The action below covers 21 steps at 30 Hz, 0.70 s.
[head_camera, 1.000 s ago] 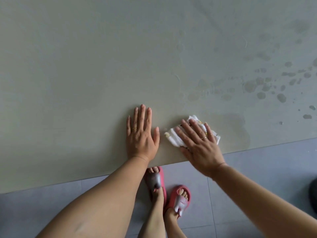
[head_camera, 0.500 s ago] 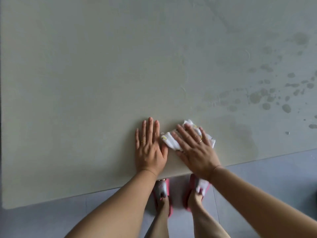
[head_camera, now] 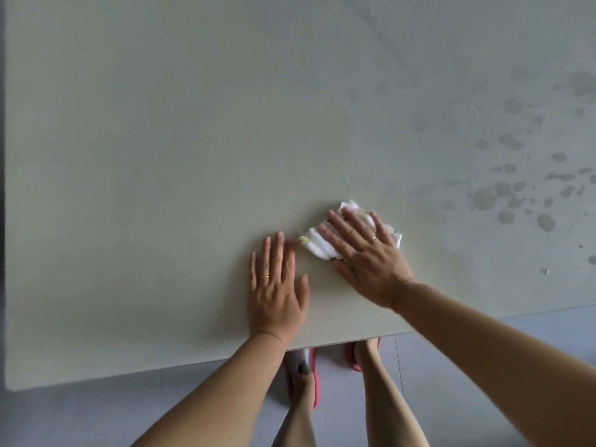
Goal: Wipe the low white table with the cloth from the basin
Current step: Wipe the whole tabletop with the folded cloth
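Observation:
The low white table (head_camera: 161,156) fills most of the head view. A folded white cloth (head_camera: 317,243) lies on it near the front edge, pressed flat under my right hand (head_camera: 364,256), whose fingers spread across it. My left hand (head_camera: 277,288) rests palm down on the bare tabletop just left of the cloth, fingers apart, holding nothing. The basin is out of view.
Wet spots and smears (head_camera: 503,195) dot the right part of the tabletop. The table's front edge runs across the bottom, with grey floor tiles (head_camera: 96,411) below it. My feet in red slippers (head_camera: 303,375) stand at the edge, partly under the table.
My right hand has slid the cloth away from the front edge, farther onto the table. My left hand stays flat beside it. The view has shifted forward and left.

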{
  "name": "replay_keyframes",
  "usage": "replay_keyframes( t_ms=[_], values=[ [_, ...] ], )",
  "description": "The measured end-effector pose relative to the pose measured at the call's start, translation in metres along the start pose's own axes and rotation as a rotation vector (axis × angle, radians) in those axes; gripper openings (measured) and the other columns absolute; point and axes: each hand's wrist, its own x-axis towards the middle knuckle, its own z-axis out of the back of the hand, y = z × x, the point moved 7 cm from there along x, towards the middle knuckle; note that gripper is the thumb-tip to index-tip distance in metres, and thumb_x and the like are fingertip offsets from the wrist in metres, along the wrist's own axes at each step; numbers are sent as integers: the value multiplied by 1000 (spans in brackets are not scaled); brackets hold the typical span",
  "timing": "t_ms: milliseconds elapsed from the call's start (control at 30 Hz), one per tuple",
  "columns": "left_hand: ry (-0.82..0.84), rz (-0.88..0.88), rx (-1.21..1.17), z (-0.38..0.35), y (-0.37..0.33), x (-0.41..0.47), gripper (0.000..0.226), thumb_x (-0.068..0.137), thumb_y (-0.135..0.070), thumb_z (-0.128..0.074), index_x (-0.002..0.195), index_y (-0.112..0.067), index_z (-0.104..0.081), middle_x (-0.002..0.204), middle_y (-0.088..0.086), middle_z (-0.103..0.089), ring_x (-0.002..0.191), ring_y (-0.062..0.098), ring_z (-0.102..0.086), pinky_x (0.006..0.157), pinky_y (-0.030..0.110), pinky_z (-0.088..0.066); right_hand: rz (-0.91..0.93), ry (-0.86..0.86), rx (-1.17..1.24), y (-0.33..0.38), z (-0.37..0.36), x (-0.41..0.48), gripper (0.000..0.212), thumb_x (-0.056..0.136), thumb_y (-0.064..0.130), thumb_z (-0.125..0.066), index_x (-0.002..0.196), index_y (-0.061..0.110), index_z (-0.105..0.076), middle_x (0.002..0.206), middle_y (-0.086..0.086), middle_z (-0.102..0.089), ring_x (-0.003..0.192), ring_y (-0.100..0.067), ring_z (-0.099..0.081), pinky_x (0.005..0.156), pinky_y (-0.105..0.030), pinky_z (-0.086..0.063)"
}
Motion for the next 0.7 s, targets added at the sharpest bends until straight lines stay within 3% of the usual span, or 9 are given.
replay_keyframes(
  t_ms=[33,133,233,300,367,433,500,567,700],
  values=[
    [-6,-4,-7,1,1,0,59,91,-34,-33,143,-7,-36,153,13,-28,142,30,-25,113,48,-20,-43,3,-13,-23,4,4,56,94,45,-33,147,29,-26,155,0,-27,145,-23,-18,116,-48,-8],
    [-21,-29,-61,5,2,1,60,92,-36,-33,146,-9,-32,154,12,-26,142,30,-24,115,47,-16,-431,-40,77,-94,18,16,58,92,45,-26,148,30,-21,157,0,-21,146,-20,-10,116,-47,-2],
    [-52,-1,-133,17,1,18,61,93,-37,-31,146,-8,-30,154,13,-24,143,29,-22,116,44,-12,-723,-86,198,-90,18,23,62,90,45,-28,150,30,-15,159,1,-11,147,-20,0,117,-48,5],
    [-102,40,-170,29,-1,46,59,93,-36,-31,145,-7,-32,154,13,-24,142,29,-23,117,43,-12,-582,-78,196,-44,13,30,63,91,45,-33,149,30,-18,159,1,-13,147,-22,-1,116,-51,4],
    [-158,66,-198,41,-4,79,58,93,-33,-32,145,-6,-33,153,15,-26,142,31,-24,116,43,-12,-246,-30,124,4,6,29,59,93,45,-38,148,30,-23,157,2,-19,146,-23,-7,116,-54,-6],
    [-201,71,-209,52,-8,109,57,94,-32,-32,144,-6,-33,153,15,-26,142,31,-24,116,43,-12,6,-16,58,8,4,27,56,94,43,-39,147,30,-27,155,3,-25,145,-24,-14,116,-54,-13],
    [-214,50,-196,56,-14,134,57,94,-32,-30,145,-6,-32,154,15,-26,143,31,-23,117,43,-11,122,10,13,-16,9,37,54,95,43,-36,147,30,-28,154,2,-28,144,-24,-20,116,-52,-11],
    [-195,22,-167,55,-20,153,57,95,-33,-27,145,-7,-31,154,14,-25,143,30,-22,117,43,-10,29,9,13,-58,16,56,54,94,45,-31,146,31,-27,154,0,-28,144,-23,-20,115,-50,-8],
    [-140,45,-122,37,-20,172,55,97,-31,-32,147,-9,-26,156,12,-21,145,27,-17,117,42,-7,-452,-74,132,-133,30,81,53,97,44,-31,148,34,-20,158,2,-17,147,-19,-6,117,-49,-1]
  ],
)
